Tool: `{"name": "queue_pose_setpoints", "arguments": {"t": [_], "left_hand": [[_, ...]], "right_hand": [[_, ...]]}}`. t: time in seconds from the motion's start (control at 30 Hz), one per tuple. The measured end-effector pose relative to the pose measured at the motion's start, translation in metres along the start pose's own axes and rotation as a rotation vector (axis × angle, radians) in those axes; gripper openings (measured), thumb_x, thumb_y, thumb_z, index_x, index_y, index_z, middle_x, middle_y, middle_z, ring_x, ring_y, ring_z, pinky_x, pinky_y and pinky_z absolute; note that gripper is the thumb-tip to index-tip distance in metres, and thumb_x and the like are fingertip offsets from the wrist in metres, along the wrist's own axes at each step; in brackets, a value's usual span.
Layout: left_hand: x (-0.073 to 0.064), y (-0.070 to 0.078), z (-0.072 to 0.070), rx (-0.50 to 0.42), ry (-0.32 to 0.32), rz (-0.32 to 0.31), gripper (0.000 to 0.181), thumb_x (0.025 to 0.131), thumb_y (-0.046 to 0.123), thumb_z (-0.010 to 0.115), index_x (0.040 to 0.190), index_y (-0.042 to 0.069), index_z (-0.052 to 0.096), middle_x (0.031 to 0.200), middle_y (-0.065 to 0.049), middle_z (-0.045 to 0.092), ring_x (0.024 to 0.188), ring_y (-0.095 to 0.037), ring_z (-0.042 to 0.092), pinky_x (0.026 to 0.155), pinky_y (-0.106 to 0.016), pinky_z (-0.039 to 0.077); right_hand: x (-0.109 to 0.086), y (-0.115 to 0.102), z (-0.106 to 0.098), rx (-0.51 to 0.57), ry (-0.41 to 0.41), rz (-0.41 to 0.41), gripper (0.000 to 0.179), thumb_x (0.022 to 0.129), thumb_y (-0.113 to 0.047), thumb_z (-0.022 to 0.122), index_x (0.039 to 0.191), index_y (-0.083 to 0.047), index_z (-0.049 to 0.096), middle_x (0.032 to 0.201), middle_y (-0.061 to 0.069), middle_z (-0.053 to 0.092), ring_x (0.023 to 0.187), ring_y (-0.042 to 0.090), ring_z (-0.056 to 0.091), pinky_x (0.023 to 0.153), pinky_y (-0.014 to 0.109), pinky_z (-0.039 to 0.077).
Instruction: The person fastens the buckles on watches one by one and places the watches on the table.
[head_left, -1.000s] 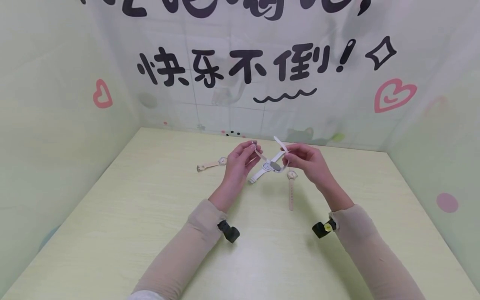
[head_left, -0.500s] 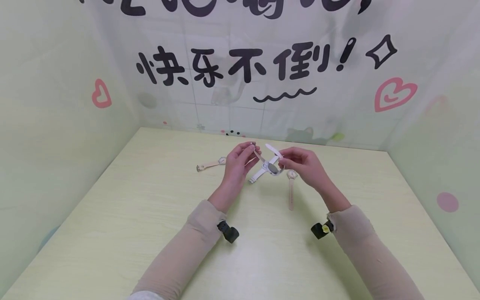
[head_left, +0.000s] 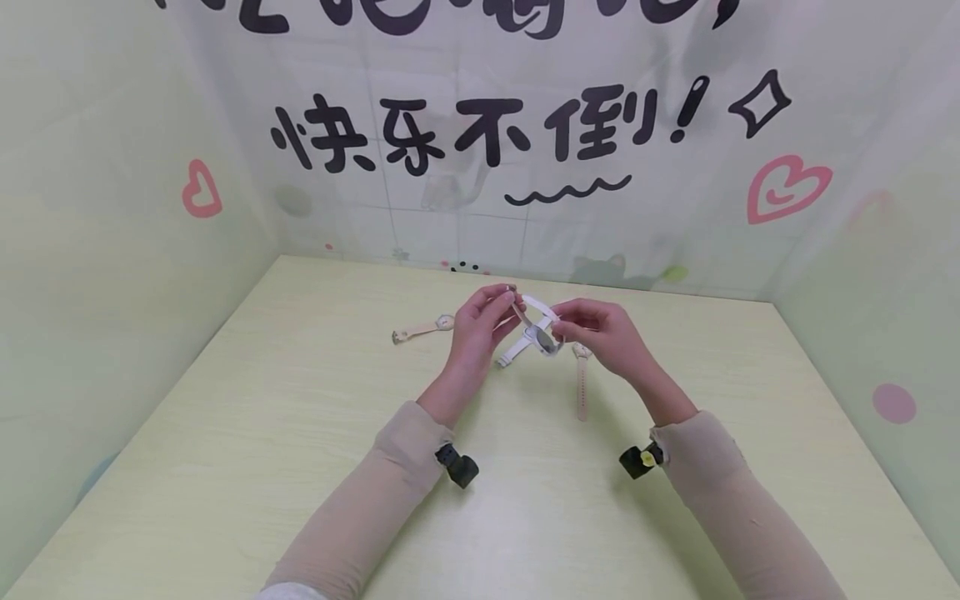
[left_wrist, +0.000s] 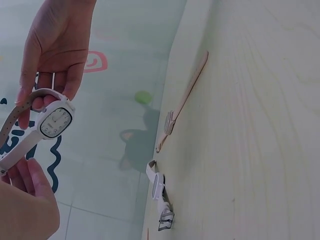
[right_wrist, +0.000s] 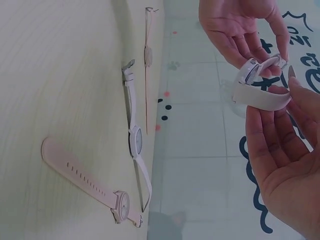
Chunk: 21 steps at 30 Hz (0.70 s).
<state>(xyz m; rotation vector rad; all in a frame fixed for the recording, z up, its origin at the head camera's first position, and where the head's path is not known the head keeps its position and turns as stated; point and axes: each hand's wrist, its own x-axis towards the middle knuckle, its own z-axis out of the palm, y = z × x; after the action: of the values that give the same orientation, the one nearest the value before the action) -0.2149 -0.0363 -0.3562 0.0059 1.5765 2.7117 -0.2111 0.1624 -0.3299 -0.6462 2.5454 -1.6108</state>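
A white wristwatch (head_left: 543,340) with a rounded oblong face is held above the table between both hands. My left hand (head_left: 474,321) pinches the buckle end of its strap. My right hand (head_left: 600,329) pinches the other strap half between thumb and fingers, so the strap bends into a loop. In the left wrist view the dial (left_wrist: 56,122) faces the camera; the head view shows its grey back. The strap's free tip arches close to the left fingers, and I cannot tell whether it touches the buckle.
Below the hands, a second white watch (head_left: 513,351) lies on the pale wooden table (head_left: 525,500). One pale pink watch (head_left: 422,330) lies left of the left hand. Another pink watch (head_left: 582,392) lies below the right hand. A printed cloth wall (head_left: 465,225) stands behind.
My right hand has moved left and slightly down, bringing the free strap end over toward the left hand and closing the loop. My left hand has stayed almost still.
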Motion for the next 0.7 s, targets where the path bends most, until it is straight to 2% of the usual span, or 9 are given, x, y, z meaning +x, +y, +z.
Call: {"name": "queue_pose_setpoints", "arguments": {"t": [0.3,0.47,0.57,0.7], "left_hand": [[-0.0020,-0.0015,0.0024,0.020,-0.016,0.006,0.018,0.098,0.010,0.061,0.115,0.004,0.063,0.103,0.001,0.070,0.093,-0.009,0.069,0.096,-0.028,0.057],[-0.0024,-0.0020,0.0028,0.030,-0.015,0.005,0.018,0.098,0.011,0.061,0.115,0.004,0.063,0.124,-0.020,0.065,0.095,-0.009,0.069,0.096,-0.028,0.056],[-0.0030,-0.0019,0.0036,0.038,-0.026,0.010,0.020,0.098,0.010,0.061,0.117,0.003,0.062,0.134,-0.027,0.059,0.096,-0.009,0.069,0.097,-0.029,0.056],[-0.0041,-0.0015,0.0047,0.055,-0.029,0.016,0.021,0.098,0.010,0.061,0.118,0.002,0.062,0.126,-0.019,0.065,0.096,-0.009,0.069,0.097,-0.029,0.056]], "right_hand": [[-0.0012,0.0003,0.0016,-0.013,-0.009,0.003,0.027,0.096,-0.010,0.066,0.117,0.005,0.067,0.107,0.026,0.070,0.082,0.008,0.067,0.077,0.018,0.058],[-0.0017,0.0003,0.0021,-0.024,-0.008,0.010,0.025,0.095,-0.012,0.067,0.116,0.001,0.069,0.107,0.024,0.070,0.082,0.009,0.067,0.076,0.018,0.057],[-0.0019,0.0000,0.0025,-0.023,-0.012,0.013,0.025,0.095,-0.013,0.067,0.116,0.001,0.069,0.106,0.023,0.071,0.081,0.009,0.067,0.076,0.018,0.057],[-0.0024,-0.0006,0.0031,-0.019,-0.010,0.010,0.025,0.095,-0.012,0.068,0.116,0.001,0.069,0.105,0.023,0.071,0.081,0.009,0.067,0.076,0.018,0.057]]}}
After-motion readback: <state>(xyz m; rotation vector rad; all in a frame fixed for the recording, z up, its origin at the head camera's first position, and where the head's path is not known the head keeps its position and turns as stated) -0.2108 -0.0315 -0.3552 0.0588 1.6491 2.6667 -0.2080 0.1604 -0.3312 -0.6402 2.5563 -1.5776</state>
